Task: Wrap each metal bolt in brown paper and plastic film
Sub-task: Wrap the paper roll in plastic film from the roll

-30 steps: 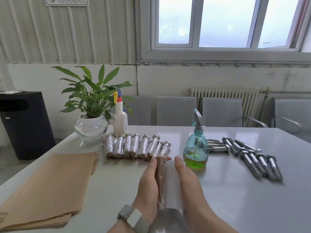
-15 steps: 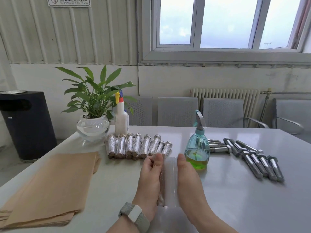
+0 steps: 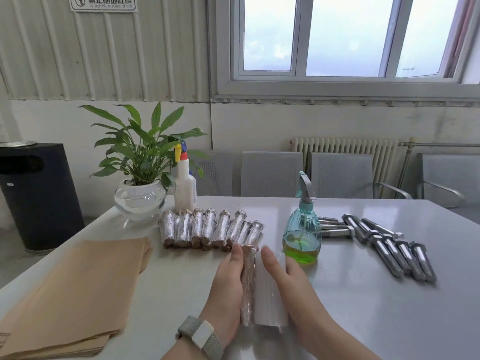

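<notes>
We had rolled the paper-wrapped bolt (image 3: 248,284) leftward again, film (image 3: 270,294) reopened; left hand (image 3: 228,287) and right hand (image 3: 288,284) pressing flat, fingers straight, film wrap unfinished.

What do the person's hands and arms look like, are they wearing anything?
Both hands are bare, with no gloves and no sleeves visible on the forearms. The left hand has a watch with a pale grey woven band and a white rectangular face on its wrist. The right hand shows no rings, watch or bracelet in view.
</notes>
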